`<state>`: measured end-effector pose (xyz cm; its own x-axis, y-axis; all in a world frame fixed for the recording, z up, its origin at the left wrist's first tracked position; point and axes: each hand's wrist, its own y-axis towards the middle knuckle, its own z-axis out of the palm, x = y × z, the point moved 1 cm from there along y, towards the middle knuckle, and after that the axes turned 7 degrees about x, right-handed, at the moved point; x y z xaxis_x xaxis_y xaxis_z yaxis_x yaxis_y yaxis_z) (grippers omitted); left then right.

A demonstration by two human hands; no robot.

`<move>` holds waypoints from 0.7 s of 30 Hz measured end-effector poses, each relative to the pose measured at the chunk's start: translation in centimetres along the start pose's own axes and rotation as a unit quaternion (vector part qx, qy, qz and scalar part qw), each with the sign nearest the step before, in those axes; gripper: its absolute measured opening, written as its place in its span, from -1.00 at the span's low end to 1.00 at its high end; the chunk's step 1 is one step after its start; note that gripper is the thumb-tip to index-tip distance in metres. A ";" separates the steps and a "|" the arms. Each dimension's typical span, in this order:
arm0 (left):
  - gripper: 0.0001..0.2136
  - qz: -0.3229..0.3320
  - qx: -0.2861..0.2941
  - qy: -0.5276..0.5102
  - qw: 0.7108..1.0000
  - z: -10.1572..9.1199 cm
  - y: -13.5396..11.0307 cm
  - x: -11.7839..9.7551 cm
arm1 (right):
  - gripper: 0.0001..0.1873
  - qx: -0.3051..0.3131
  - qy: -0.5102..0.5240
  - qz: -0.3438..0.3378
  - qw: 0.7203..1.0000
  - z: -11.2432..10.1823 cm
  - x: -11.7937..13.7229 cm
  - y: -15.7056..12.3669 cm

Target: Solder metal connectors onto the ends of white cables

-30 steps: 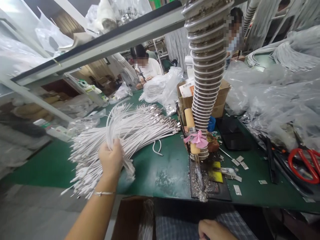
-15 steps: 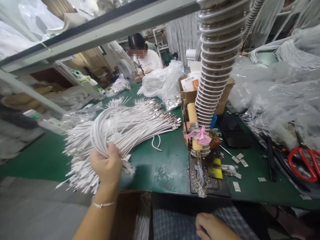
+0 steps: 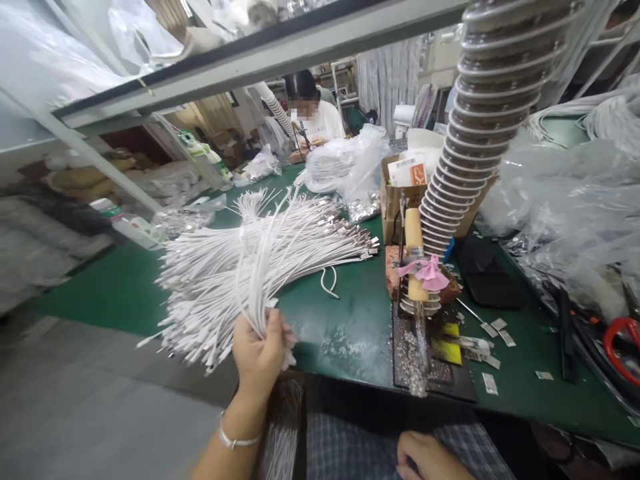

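My left hand (image 3: pixel 260 353) is closed around a bundle of white wires (image 3: pixel 257 287) near the table's front edge. The loose length of the bundle stands up from my fist, its upper part blurred, in front of a big pile of white wires (image 3: pixel 215 260). Pale wire ends poke out beyond my fingers on the right. My right hand (image 3: pixel 425 455) rests low on my lap, over checked cloth, with its fingers curled in and nothing visible in them.
A soldering iron (image 3: pixel 419 320) with a pink tie is mounted before a ribbed hose (image 3: pixel 465 180). Beside it lie a yellow piece (image 3: pixel 450 343) and small metal tabs (image 3: pixel 490 383). Red-handled scissors (image 3: pixel 623 347) are at right. A co-worker (image 3: pixel 320 120) sits across the table.
My left hand has moved right and down, and the wires that arched over it now stand straighter. The view has shifted left. My right hand stays on my lap.
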<state>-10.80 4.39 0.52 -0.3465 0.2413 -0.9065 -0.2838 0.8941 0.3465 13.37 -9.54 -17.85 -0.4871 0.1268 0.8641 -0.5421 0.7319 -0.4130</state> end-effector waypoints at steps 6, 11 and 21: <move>-0.72 -0.104 0.015 -0.125 0.986 -0.8 -3.5 -1.3 | -0.82 0.031 0.081 -0.030 0.996 0.4 1.6 0.4; -0.74 -0.182 0.050 -0.170 0.967 0.1 -8.1 0.6 | -0.64 -0.005 0.264 -0.212 0.941 0.3 7.7 1.2; -0.67 -0.147 0.144 -0.170 0.964 0.4 -11.3 1.1 | -0.92 0.088 0.185 -0.272 0.940 -0.2 14.2 3.0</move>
<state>-7.59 -5.32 -4.46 0.0379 0.0275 -0.9989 -0.0473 0.9986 0.0257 4.96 -5.40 -6.79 0.1493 0.0134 0.9887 -0.7627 0.6379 0.1065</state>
